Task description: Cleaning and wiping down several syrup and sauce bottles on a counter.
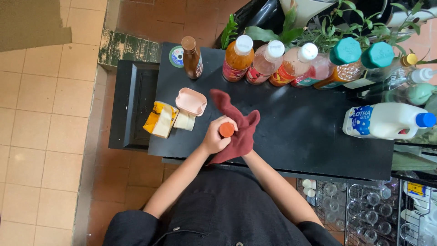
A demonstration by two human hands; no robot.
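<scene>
My left hand (215, 137) grips a bottle with an orange cap (226, 130), seen from above over the black counter (291, 132). A dark red cloth (236, 120) is wrapped around the bottle's right side, and my right hand is under it, almost wholly hidden, holding the cloth against the bottle. One end of the cloth sticks up towards the back of the counter.
A row of sauce and syrup bottles (273, 61) lines the counter's back edge, with a brown bottle (192, 57) at the left. A white milk jug (387, 120) lies at the right. A pink box (191, 101) and yellow packets (160, 119) sit left. Glasses (364, 205) stand in a rack below.
</scene>
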